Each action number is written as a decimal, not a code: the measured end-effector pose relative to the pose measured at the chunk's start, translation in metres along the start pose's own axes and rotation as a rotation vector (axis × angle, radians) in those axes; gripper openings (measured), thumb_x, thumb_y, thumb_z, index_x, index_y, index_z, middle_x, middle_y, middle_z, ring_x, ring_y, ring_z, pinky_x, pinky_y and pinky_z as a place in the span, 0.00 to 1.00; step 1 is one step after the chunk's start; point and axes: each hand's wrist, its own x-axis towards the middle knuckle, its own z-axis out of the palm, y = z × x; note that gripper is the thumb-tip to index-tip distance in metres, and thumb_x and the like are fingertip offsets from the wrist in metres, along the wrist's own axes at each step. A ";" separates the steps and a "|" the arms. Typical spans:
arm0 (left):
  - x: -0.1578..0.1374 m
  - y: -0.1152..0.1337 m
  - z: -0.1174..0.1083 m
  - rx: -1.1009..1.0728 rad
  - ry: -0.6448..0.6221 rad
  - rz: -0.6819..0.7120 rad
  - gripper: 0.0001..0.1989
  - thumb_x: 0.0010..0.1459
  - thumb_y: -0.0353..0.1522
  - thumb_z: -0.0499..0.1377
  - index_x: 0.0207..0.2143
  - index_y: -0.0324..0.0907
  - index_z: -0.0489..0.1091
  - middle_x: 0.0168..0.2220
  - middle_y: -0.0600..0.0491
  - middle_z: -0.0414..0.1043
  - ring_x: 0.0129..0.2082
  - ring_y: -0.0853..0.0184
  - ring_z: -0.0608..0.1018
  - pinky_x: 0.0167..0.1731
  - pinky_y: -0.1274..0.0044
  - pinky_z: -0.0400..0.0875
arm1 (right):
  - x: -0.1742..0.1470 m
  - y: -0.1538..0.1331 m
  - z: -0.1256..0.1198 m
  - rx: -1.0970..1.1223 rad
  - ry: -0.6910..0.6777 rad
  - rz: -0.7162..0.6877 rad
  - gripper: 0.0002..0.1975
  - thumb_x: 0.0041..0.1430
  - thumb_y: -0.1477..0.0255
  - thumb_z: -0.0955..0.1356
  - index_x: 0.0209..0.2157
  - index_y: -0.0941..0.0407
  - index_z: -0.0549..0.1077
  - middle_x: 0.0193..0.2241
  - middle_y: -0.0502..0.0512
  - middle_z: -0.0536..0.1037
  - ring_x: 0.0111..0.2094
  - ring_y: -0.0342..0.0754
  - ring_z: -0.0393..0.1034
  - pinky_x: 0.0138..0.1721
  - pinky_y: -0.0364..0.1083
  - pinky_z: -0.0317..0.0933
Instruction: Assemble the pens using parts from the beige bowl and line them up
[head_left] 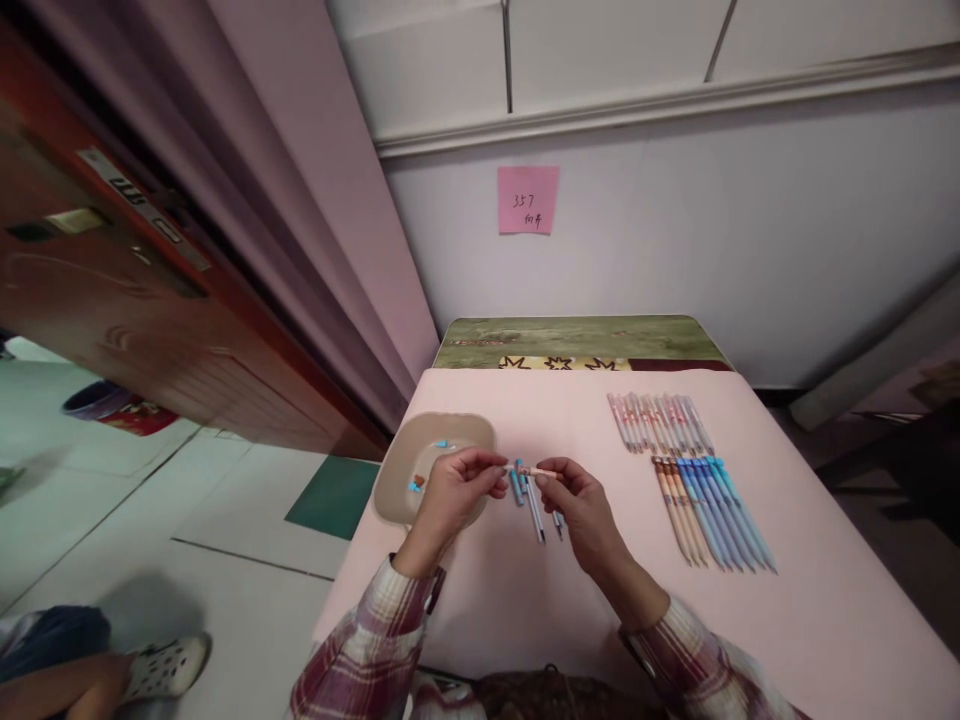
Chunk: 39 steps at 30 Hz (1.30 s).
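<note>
Over the middle of the pink-covered table, my right hand (576, 492) pinches a peach pen barrel (541, 473) lying roughly level. Facing it, my left hand (466, 478) has its fingertips closed on a thin whitish piece at the barrel's left end; whether this is a refill or a tip I cannot tell. Below and between the hands lie a blue pen part (517, 488) and a pen refill (536, 515) with a dark end. Another slim pen part (559, 524) shows beside my right hand, partly covered by it.
A beige tray (385, 470) on the left holds small blue and brown pieces. To the right lie a row of clear pens (658, 422) and, nearer, a row of peach and blue pens (712, 512). Someone's foot in a white clog (169, 668) rests on the floor.
</note>
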 end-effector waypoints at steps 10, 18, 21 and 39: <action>-0.010 0.009 0.004 0.036 -0.083 0.018 0.12 0.45 0.35 0.67 0.31 0.36 0.77 0.23 0.52 0.75 0.21 0.72 0.75 0.24 0.80 0.72 | -0.005 0.005 0.001 -0.009 -0.042 0.010 0.14 0.47 0.62 0.75 0.31 0.56 0.74 0.23 0.48 0.71 0.23 0.41 0.60 0.24 0.42 0.55; -0.016 0.005 0.009 -0.022 -0.122 0.062 0.14 0.46 0.35 0.69 0.35 0.38 0.73 0.26 0.54 0.75 0.24 0.71 0.75 0.23 0.80 0.70 | -0.010 0.018 0.001 0.100 -0.185 0.146 0.14 0.50 0.60 0.74 0.33 0.56 0.77 0.27 0.51 0.74 0.23 0.39 0.62 0.25 0.41 0.55; -0.019 0.002 0.010 0.015 -0.093 0.071 0.13 0.46 0.34 0.69 0.34 0.38 0.74 0.27 0.53 0.75 0.24 0.72 0.75 0.23 0.81 0.68 | -0.011 0.022 0.002 0.137 -0.232 0.169 0.14 0.52 0.59 0.73 0.33 0.55 0.78 0.27 0.50 0.74 0.24 0.39 0.62 0.25 0.41 0.55; -0.014 0.004 0.000 0.317 0.099 0.249 0.08 0.51 0.36 0.64 0.27 0.39 0.72 0.24 0.53 0.75 0.24 0.70 0.72 0.28 0.78 0.65 | -0.005 0.009 -0.002 -0.124 -0.201 -0.088 0.13 0.55 0.60 0.70 0.25 0.55 0.74 0.46 0.58 0.76 0.51 0.55 0.66 0.53 0.54 0.56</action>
